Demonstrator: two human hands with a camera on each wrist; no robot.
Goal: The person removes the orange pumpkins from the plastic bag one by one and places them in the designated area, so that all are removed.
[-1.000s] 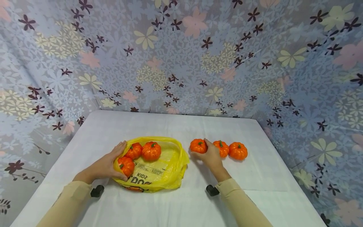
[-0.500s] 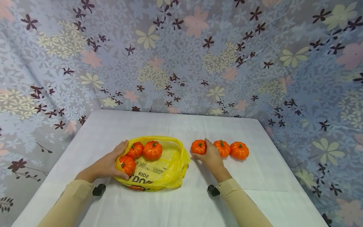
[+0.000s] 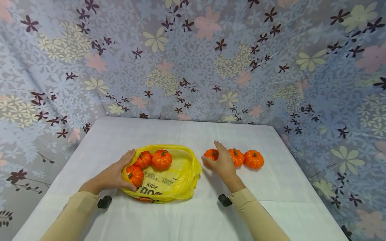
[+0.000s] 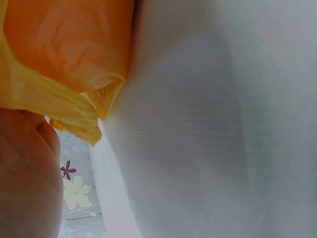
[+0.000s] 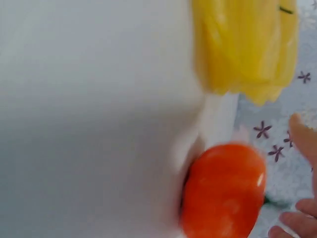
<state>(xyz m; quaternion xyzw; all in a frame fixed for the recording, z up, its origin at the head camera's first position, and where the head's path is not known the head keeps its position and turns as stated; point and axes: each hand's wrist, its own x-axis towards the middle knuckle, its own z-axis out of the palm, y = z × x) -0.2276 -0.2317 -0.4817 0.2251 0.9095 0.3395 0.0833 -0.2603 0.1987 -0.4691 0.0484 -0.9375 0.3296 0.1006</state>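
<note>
A yellow plastic bag (image 3: 178,180) with printed lettering lies on the table, its mouth spread wide. Inside it, along the left side, sit three small orange pumpkins, one of them a pumpkin (image 3: 161,160) near the back. My left hand (image 3: 113,174) holds the bag's left edge, thumb at the front and fingers toward the back. Right of the bag, my right hand (image 3: 224,164) is spread beside a pumpkin (image 3: 211,154), which it partly hides. The right wrist view shows a gap between this pumpkin (image 5: 223,193) and the thumb and fingers.
Two more pumpkins stand just right of my right hand, a partly covered pumpkin (image 3: 237,157) and a fully visible pumpkin (image 3: 253,159). White cloth covers the table (image 3: 187,221). A flowered curtain (image 3: 193,67) hangs behind its far edge.
My right hand's thumb and fingers have spread away from the pumpkin they were gripping, and the hand has risen slightly. The left hand and the bag have stayed in place.
</note>
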